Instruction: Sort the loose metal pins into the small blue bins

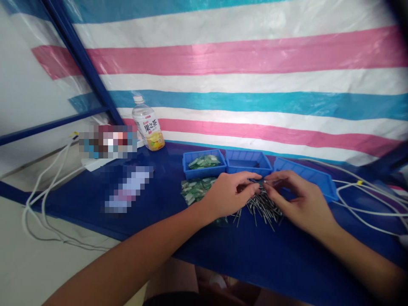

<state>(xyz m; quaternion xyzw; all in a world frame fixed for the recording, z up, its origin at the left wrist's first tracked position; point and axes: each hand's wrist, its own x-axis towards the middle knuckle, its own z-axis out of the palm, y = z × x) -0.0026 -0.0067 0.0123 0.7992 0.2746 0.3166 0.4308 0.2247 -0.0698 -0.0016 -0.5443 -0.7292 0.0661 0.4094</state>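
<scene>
Toward the back edge of the blue desk (pixel 223 250), beyond its middle, a heap of thin grey rods (pixel 263 208) is lying directly under and between the two hands, its loose ends spreading toward the front edge. Most of the rods in view are pointing roughly from back to front, some slanting toward the right end of the desk, a few toward the left. The left hand (pixel 234 191) is reaching over the heap's back left side, its fingers curving with a narrow gap above the thumb; I cannot tell whether it is gripping anything. The right hand (pixel 295 197) is bordering the heap's right side, thumb and forefinger nearly meeting at a small bright speck (pixel 264 182), and whether they are pinching a rod end is unclear. Both sets of fingertips are almost facing each other, so neither hand is clearly nearer. Left of the heap, green packets (pixel 193 191) are lying loose, while along the back edge a packet-filled tray (pixel 204 173), a middle tray (pixel 234 168) and a right tray (pixel 306 170) are standing in a row.
</scene>
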